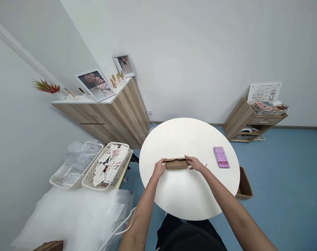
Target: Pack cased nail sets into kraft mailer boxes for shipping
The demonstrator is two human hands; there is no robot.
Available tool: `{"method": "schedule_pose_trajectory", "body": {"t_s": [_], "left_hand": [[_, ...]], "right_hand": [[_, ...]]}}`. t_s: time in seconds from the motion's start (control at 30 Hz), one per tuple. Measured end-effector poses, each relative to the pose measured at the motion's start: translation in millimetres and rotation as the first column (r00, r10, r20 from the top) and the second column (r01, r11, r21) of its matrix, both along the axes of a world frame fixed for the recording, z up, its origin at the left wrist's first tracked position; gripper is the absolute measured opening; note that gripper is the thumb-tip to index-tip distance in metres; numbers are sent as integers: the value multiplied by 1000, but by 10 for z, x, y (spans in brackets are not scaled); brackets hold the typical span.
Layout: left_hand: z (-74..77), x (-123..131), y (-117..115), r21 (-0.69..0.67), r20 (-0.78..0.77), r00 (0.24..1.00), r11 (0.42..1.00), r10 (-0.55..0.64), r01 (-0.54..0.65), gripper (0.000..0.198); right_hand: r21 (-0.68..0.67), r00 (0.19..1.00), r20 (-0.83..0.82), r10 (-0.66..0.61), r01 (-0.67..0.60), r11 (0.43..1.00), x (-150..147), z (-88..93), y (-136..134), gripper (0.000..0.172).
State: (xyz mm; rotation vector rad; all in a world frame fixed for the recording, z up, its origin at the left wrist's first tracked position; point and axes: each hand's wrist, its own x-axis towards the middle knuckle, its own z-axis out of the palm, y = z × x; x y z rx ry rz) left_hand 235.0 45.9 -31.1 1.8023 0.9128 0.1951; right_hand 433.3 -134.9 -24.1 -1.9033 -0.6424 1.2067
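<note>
L hand (159, 168) & R hand (196, 164) pinch box (176, 165) ends, ctr frame. Two-end grip prob. steadies box over surface (184, 195).

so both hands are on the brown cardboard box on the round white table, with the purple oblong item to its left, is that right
Not quite: the purple oblong item lies to the right of the brown cardboard box, as the head view shows.

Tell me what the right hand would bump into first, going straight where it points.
Probably the box: the right hand is at its right end, pointing left across it. Exact contact is hard to tell.
</note>
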Motion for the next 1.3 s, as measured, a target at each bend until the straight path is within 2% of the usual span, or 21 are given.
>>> {"method": "schedule_pose_trajectory", "body": {"t_s": [0.1, 0.17, 0.23, 0.37, 0.5, 0.63, 0.7, 0.8, 0.93, 1.07, 1.17, 1.3], "left_hand": [[-38, -29, -54, 100, -16, 999, 994, -31, 33, 39], [-92, -73, -126, 219, -26, 997, 973, -68, 72, 44], [-158, -142, -218, 351, -11, 992, 928, -125, 121, 51], [-265, -320, -396, 529, -23, 970, 821, -241, 217, 66], [-338, -456, -527, 608, -123, 958, 743, -259, 279, 71], [-433, -509, -587, 707, -158, 959, 652, -235, 276, 70], [-476, -507, -570, 743, -150, 959, 613, -239, 269, 68], [-486, -467, -484, 762, -126, 961, 596, -245, 252, 63], [-338, -341, -359, 723, -124, 944, 623, -306, 298, 58], [-59, -122, -442, 657, -117, 890, 638, -440, 402, 52], [137, 96, -688, 649, -72, 851, 623, -521, 436, 48], [296, 430, -1208, 661, -11, 788, 587, -615, 467, 45]], "right_hand": [[35, 984, 165, 63, -69, 997, -49, -56, -61, 54], [49, 933, 336, 132, -157, 986, -119, -102, -129, 58], [32, 856, 479, 196, -240, 970, -218, -148, -207, 62], [2, 752, 615, 238, -304, 953, -439, -209, -325, 69], [-31, 638, 737, 223, -297, 954, -598, -265, -375, 71], [-97, 537, 813, 226, -258, 961, -706, -340, -394, 69], [-129, 526, 819, 230, -221, 967, -743, -352, -375, 67], [-129, 549, 811, 202, -170, 977, -753, -307, -310, 61], [-81, 615, 772, 161, -156, 984, -678, -146, -298, 47], [2, 640, 767, 37, -60, 998, -603, 56, -591, 39], [74, 620, 781, -70, 21, 997, -568, 187, -990, 39], [175, 569, 795, -210, 116, 978, -466, 289, -1658, 41]]}}
